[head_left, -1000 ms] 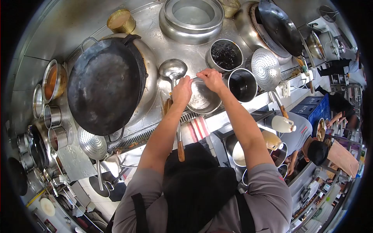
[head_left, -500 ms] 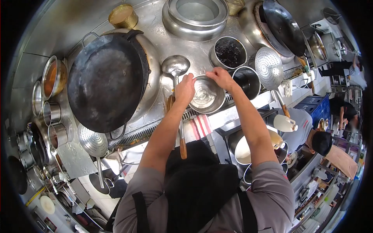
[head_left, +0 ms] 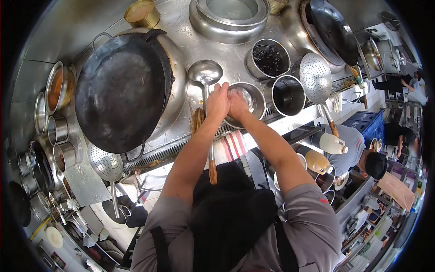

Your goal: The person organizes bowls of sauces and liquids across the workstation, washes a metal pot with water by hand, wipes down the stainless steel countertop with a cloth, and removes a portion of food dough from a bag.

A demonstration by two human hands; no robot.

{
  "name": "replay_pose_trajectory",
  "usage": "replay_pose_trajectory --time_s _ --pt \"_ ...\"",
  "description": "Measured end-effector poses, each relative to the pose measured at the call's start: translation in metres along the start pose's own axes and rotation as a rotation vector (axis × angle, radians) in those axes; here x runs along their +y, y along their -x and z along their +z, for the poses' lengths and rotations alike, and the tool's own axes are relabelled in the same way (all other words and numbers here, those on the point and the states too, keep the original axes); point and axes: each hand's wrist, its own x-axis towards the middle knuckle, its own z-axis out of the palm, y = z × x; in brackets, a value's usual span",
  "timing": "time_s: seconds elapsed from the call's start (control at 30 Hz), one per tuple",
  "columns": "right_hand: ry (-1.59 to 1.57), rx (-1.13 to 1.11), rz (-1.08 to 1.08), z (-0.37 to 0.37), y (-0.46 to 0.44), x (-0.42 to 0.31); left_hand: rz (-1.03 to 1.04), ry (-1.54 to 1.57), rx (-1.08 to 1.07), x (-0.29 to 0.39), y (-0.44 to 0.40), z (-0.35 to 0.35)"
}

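At steel tabletop (head_left: 231, 59) | round, shiny metal bowl (head_left: 258, 101) | left hand (head_left: 217, 102) beside, right hand (head_left: 237, 104) over it | both grips unclear

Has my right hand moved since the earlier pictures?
Yes: your right hand has shifted left, nearer the large black wok on the left side.

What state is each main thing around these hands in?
Bowl: uncovered, contents unclear
Left hand: at the bowl's rim, grip unclear
Right hand: over the bowl, grip unclear
Black wok: uncovered, no food visible
Ladle: lying down
Farther pot: uncovered, dark contents
Nearer pot: uncovered, contents unclear
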Motion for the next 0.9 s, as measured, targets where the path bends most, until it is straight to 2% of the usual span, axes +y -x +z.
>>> replay_pose_trajectory --time_s 0.17,0.2,0.3,0.4,0.5,0.53,0.63,0.73,0.8,0.87,0.9 --pt "0.231 -0.256 0.303 -0.007 0.019 0.017 -0.016 0.003 0.034 -0.003 0.001 0.002" --pt "0.238 -0.355 0.296 -0.01 0.024 0.014 -0.031 0.008 0.047 -0.002 0.003 0.003" --pt "-0.221 -0.603 0.42 -0.023 0.031 -0.004 -0.077 0.027 0.095 -0.001 0.003 0.006" --pt "-0.589 -0.458 0.226 -0.024 0.026 -0.014 -0.115 0.041 0.112 -0.001 0.003 0.009" --pt "-0.449 -0.381 0.239 -0.052 0.057 -0.013 -0.167 0.051 0.157 0.0 0.001 0.012" --pt "-0.283 -0.158 0.123 -0.061 0.076 -0.01 -0.174 0.044 0.149 0.003 0.001 0.008" --pt "-0.09 0.629 0.387 -0.099 0.104 -0.015 -0.221 0.079 0.197 0.006 0.004 0.01" --pt "-1.398 0.254 1.196 -0.059 0.098 0.007 -0.35 0.153 0.109 0.004 0.015 0.021" --pt "-1.336 0.318 1.011 -0.062 0.096 0.013 -0.436 0.194 0.056 0.003 0.028 0.023" --pt "-1.204 0.314 0.838 -0.048 0.098 0.031 -0.412 0.224 0.056 -0.006 0.047 0.034" --pt "-0.871 0.259 0.77 -0.065 0.097 0.033 -0.494 0.311 -0.033 0.003 0.051 0.024"
